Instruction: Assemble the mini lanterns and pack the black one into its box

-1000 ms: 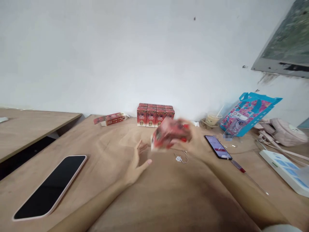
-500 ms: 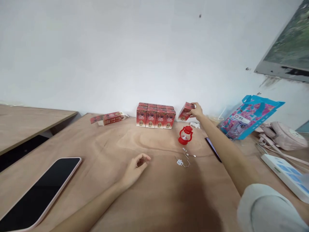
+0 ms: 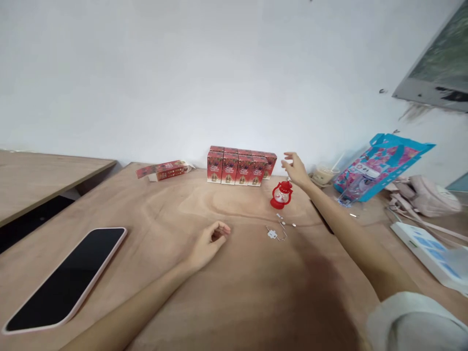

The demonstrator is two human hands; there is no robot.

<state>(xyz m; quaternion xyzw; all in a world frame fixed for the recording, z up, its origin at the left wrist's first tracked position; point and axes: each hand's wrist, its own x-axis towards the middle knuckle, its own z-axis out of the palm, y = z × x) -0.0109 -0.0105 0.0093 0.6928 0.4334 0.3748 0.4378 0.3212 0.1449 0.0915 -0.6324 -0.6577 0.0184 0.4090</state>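
Note:
My right hand (image 3: 297, 170) hovers with fingers spread just right of a row of small red boxes (image 3: 239, 168) standing against the wall, holding nothing. A little red toy lantern (image 3: 281, 194) stands on the wooden table (image 3: 234, 292) right below that hand. Several tiny metal and white parts (image 3: 280, 229) lie in front of the lantern. My left hand (image 3: 208, 241) rests on the table near the middle, fingers loosely curled, empty.
A flattened red box (image 3: 163, 170) lies at the back left. A black phone in a pink case (image 3: 66, 278) lies at the front left. At the right are a drink cup (image 3: 324, 174), a blue flowered bag (image 3: 376, 165), a pink backpack (image 3: 426, 195) and a white pad (image 3: 427, 251).
My right hand carried a red box to the right end of the row by the wall, set it there and let go. The lantern now stands on the table. The left hand curled slightly.

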